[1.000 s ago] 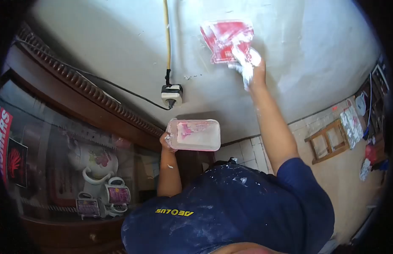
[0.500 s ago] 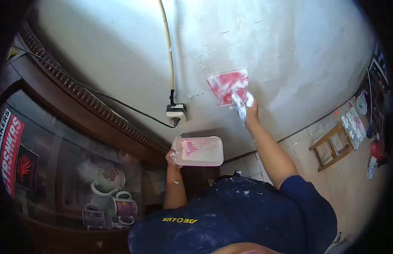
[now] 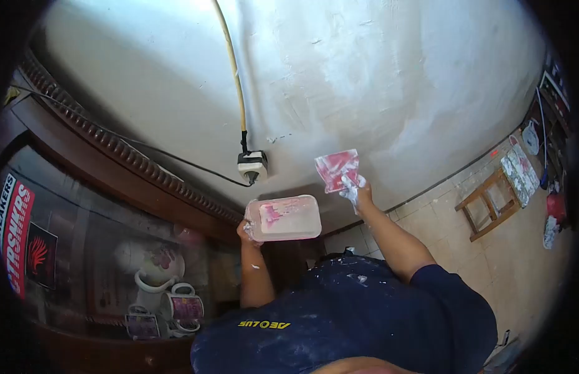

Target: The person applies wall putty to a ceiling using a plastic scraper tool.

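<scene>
My left hand grips the short left side of a shallow plastic tub, whose pale inside is streaked with pink. In my right hand is a red putty scraper, its wide blade smeared with white paste and pointing up and left. White paste also coats the fingers of that hand. Behind both hands rises a whitish wall with uneven smoothed patches. The scraper is up and to the right of the tub, apart from it.
A socket box with a plug hangs from a yellowish conduit on the wall. To the left stands a dark wooden cabinet with mugs behind glass. A wooden stool is on the tiled floor at right.
My right hand has brought the scraper down, nearer the tub. The tub has moved slightly left and down in view, and the wall and socket have shifted a little left as well.
</scene>
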Motion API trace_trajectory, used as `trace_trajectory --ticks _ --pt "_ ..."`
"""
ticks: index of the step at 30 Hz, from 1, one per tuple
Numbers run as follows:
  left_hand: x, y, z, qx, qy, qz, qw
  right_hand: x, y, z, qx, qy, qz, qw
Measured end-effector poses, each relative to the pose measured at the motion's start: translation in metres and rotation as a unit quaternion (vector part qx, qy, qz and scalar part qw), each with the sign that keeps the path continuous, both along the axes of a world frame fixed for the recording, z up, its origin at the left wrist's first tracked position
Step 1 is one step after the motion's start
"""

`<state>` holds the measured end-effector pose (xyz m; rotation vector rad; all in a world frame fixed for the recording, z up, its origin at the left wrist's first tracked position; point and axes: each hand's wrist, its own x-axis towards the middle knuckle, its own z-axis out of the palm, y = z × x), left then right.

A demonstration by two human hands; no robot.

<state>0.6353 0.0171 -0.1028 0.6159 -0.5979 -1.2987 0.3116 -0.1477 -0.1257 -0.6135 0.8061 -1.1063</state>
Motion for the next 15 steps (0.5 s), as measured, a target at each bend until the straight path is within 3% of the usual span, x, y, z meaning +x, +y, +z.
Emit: trace_trajectory --ticks 2,3,4,5,6,7,8,10,15 --pt "-0.009 0.002 0.009 -0.035 0.008 -0.007 0.999 0.005 -0.010 0.089 -0.086 -0.051 -0.012 0.995" --pt "-0.008 0.003 0.007 0.025 0.009 0.040 0.999 0.008 -0.022 0.124 -0.141 -0.065 0.001 0.988" --pt "-0.008 0.002 0.004 0.027 0.012 0.041 0.999 0.016 -0.032 0.153 -0.229 -0.106 -0.052 0.966" --pt "-0.006 0.002 0.001 0.015 0.016 0.034 0.999 0.018 -0.041 0.186 -0.260 -0.044 -0.055 0.963" --pt "-0.005 0.004 -0.001 0.004 0.019 0.028 0.999 0.010 -0.027 0.234 -0.197 -0.128 -0.052 0.971" --pt "-0.005 0.005 -0.001 0.038 -0.014 0.075 0.996 0.018 -0.043 0.234 -0.263 -0.051 -0.052 0.962" --pt "0.000 0.007 -0.009 0.041 -0.013 0.080 0.996 0.016 -0.042 0.238 -0.211 0.009 -0.049 0.976" --pt "0.017 0.010 -0.023 0.065 -0.029 0.107 0.992 0.022 -0.054 0.182 -0.218 0.019 -0.074 0.973" --pt "-0.014 0.008 0.000 0.038 -0.007 0.122 0.992 -0.009 -0.006 -0.020 0.038 0.158 -0.009 0.987"
